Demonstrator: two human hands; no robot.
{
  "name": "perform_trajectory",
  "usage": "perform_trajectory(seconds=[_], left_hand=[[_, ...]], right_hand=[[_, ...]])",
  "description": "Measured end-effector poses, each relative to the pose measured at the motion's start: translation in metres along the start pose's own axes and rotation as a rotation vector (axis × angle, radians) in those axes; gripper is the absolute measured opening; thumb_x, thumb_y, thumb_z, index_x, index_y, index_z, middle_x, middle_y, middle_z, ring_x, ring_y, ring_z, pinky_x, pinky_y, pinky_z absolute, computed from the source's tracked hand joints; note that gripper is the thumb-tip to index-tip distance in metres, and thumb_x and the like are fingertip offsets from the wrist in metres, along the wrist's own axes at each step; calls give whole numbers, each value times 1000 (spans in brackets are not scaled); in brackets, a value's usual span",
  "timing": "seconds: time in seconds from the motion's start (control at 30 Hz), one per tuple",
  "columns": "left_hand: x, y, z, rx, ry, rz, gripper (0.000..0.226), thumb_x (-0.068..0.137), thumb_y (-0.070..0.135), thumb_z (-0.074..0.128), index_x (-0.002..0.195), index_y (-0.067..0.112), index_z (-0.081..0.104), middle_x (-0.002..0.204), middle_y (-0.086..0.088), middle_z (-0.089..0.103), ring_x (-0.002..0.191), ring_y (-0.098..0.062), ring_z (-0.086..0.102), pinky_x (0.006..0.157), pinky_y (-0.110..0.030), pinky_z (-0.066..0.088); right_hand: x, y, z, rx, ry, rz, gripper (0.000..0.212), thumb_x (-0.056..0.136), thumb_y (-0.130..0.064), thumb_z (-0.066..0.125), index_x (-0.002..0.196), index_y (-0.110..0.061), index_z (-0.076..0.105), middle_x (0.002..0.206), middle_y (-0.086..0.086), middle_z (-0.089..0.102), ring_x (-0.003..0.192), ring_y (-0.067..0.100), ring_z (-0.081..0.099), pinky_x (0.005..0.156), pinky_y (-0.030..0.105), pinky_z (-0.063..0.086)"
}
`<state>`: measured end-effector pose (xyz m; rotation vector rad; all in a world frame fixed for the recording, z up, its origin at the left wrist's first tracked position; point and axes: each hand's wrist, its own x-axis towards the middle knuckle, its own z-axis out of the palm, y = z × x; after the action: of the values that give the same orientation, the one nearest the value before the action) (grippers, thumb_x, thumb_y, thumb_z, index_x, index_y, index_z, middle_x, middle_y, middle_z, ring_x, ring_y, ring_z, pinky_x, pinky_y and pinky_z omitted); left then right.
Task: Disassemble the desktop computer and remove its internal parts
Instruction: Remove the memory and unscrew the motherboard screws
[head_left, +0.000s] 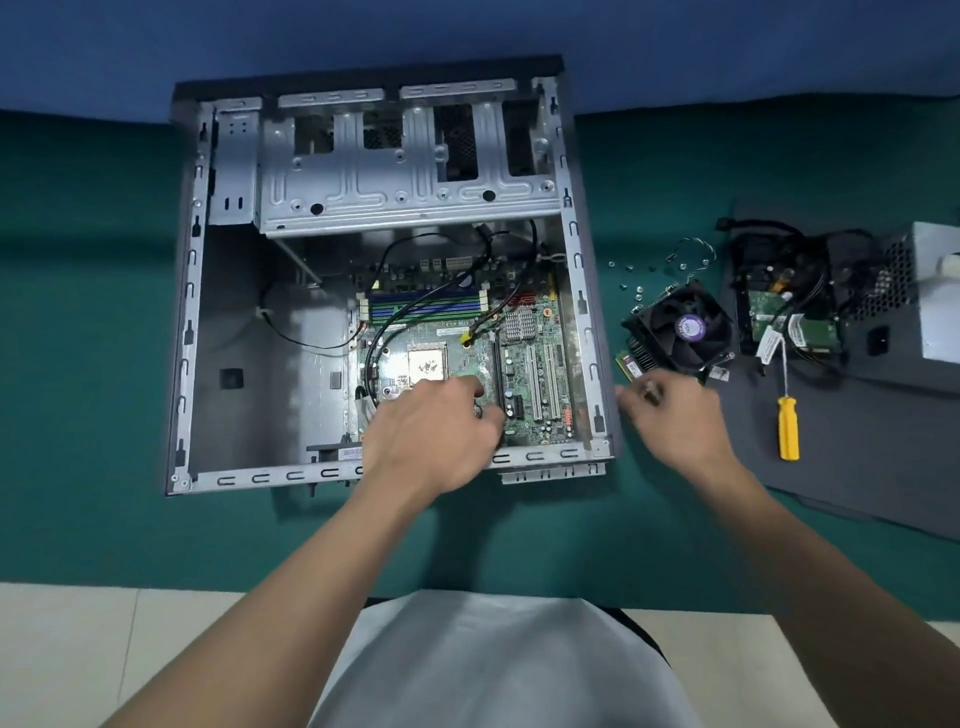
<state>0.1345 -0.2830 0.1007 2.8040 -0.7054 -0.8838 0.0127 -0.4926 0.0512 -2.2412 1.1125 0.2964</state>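
Note:
The open desktop case (187, 332) lies flat on the green table. Its green motherboard (524, 332) sits in the right half, with black cables (415, 301) looped over the memory slots and the bare CPU socket (427, 365). My left hand (436, 431) is palm down inside the case, its bent fingers resting on the lower middle of the board beside a long black slot. My right hand (675, 421) is outside the case's right wall, with its fingertips pinched on a small metal part (650, 389), blurred.
Right of the case lie a cooler fan (685, 327), a memory stick (631, 364), several loose screws (631, 275), a yellow-handled screwdriver (788, 426), a hard drive with cables (779, 312) and the power supply (930, 296) on a dark panel (857, 467). The metal drive cage (405, 176) spans the case's far side.

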Motion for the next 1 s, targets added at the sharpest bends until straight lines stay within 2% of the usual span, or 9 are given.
perform_trajectory(seconds=[0.1, 0.17, 0.23, 0.37, 0.47, 0.53, 0.63, 0.83, 1.0], left_hand=[[-1, 1, -1, 4, 3, -10, 39, 87, 47, 34, 107, 26, 61, 98, -7, 68, 74, -24, 45, 67, -35, 34], [-2, 2, -2, 11, 25, -8, 39, 89, 45, 33, 104, 24, 62, 95, -9, 67, 72, -25, 44, 66, -35, 34], [-3, 3, -3, 8, 48, -2, 37, 90, 44, 33, 102, 23, 62, 93, -9, 67, 70, -26, 43, 65, -35, 34], [-5, -1, -6, -37, 38, 89, 29, 93, 39, 36, 96, 23, 59, 90, -7, 67, 70, -26, 49, 62, -34, 36], [-2, -7, -10, -80, -51, 147, 29, 95, 40, 40, 112, 27, 60, 102, -7, 69, 85, -28, 61, 67, -34, 37], [3, -10, -13, -135, -120, 156, 29, 94, 40, 47, 120, 30, 58, 112, -7, 67, 97, -28, 62, 72, -34, 41], [13, -11, -17, -255, -281, 160, 32, 94, 31, 56, 126, 27, 57, 120, -6, 65, 101, -25, 63, 88, -39, 51], [37, -15, -16, -261, -403, 199, 37, 95, 27, 59, 131, 24, 56, 120, -3, 65, 93, -17, 58, 75, -25, 45], [46, -20, -10, -214, -650, 88, 47, 97, 37, 53, 141, 20, 47, 139, -6, 52, 123, -25, 49, 103, -34, 36]], right_hand=[[0, -37, -41, 308, 126, -56, 51, 94, -56, 41, 75, -19, 69, 62, -6, 61, 61, 16, 57, 63, 28, 37], [-4, -73, -67, 692, -31, -171, 58, 93, -61, 39, 78, -15, 71, 65, 3, 64, 51, 17, 54, 54, 32, 40], [-6, -102, -83, 850, -214, -303, 61, 92, -63, 38, 86, -13, 73, 78, 11, 69, 62, 21, 61, 63, 35, 49], [-10, -140, -78, 293, -270, -418, 65, 89, -71, 29, 75, -23, 71, 60, -6, 61, 54, 9, 52, 56, 24, 44], [-13, -149, -61, -115, -421, -563, 35, 94, -40, 47, 72, -21, 66, 61, -13, 62, 55, 5, 52, 54, 18, 42], [-12, -149, -50, -426, -527, -648, 17, 92, -27, 50, 78, -23, 59, 75, -8, 60, 78, 10, 52, 65, 30, 45], [-17, -151, -38, -748, -543, -729, 13, 88, -8, 49, 80, -17, 46, 73, -1, 43, 72, 19, 48, 53, 35, 41], [-17, -159, -18, -1067, -654, -770, 17, 89, 3, 47, 84, -13, 44, 76, 2, 41, 66, 16, 48, 51, 27, 40], [-9, -162, -10, -1140, -728, -713, 18, 91, 3, 47, 101, -6, 58, 85, 5, 48, 77, 22, 57, 65, 33, 53]])
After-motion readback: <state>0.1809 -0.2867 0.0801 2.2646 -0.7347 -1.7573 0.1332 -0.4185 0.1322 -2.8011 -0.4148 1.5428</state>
